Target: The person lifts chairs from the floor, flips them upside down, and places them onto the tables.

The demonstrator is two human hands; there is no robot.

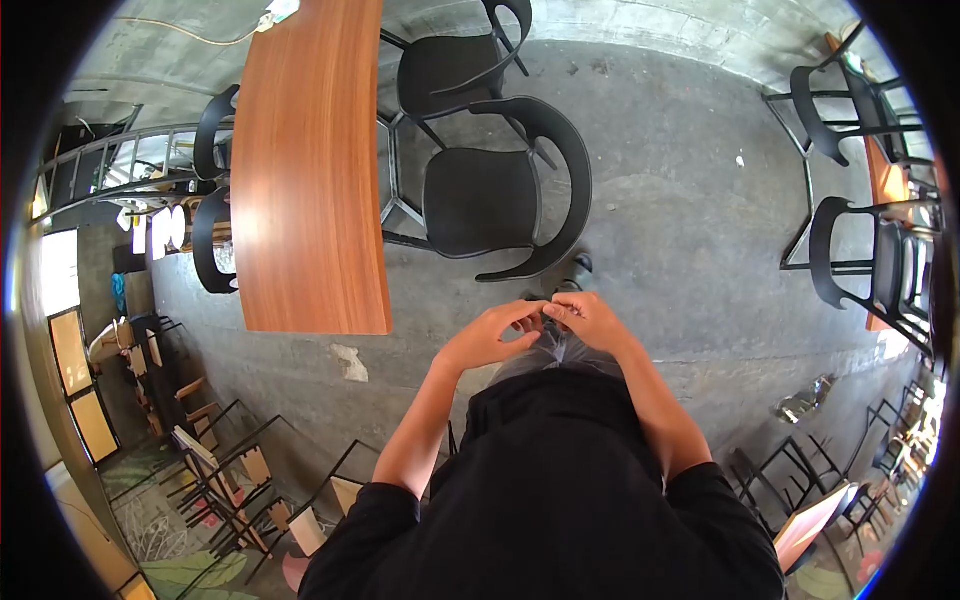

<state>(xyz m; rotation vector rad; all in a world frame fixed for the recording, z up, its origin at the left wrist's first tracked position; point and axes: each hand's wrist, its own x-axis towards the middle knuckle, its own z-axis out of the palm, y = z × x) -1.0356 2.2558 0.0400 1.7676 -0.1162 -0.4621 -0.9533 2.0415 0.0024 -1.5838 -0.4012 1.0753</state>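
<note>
My left hand point(490, 335) and my right hand point(592, 322) meet in front of my waist, fingertips touching. On the left hand the fingers reach across toward the right one, while the thumb stands apart from them. The right hand's thumb and fingers are closed together; whatever may be between them is hidden or too small to name. Just under the hands are my grey trousers and a dark shoe point(583, 264). Closest to both hands is a black chair point(482, 200) with a curved backrest, untouched.
A wooden table point(312, 180) stands ahead to the left, with a second black chair point(447, 75) beside it. More black chairs point(828, 255) and another table edge are at the far right. Stacked furniture point(235, 480) lies behind left. A crumpled shiny item point(803, 400) rests on the concrete floor point(670, 180).
</note>
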